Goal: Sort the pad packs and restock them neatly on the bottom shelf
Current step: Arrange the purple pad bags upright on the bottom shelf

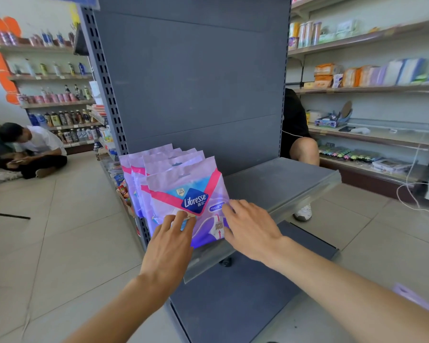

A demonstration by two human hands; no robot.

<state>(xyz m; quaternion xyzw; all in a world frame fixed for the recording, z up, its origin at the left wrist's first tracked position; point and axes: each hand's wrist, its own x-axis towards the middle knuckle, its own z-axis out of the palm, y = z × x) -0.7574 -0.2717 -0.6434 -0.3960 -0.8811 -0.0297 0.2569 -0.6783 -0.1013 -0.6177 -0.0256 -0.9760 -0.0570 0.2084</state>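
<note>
Pressure from my spread left hand and right hand is pushing the front purple-and-pink plastic pad pack flat against its row, so the packs are standing upright at the left end of the grey metal shelf. Neither is gripping anything.

Bright, even light; warped, soft edges.

left hand — fingers straight | right hand — fingers spread
</note>
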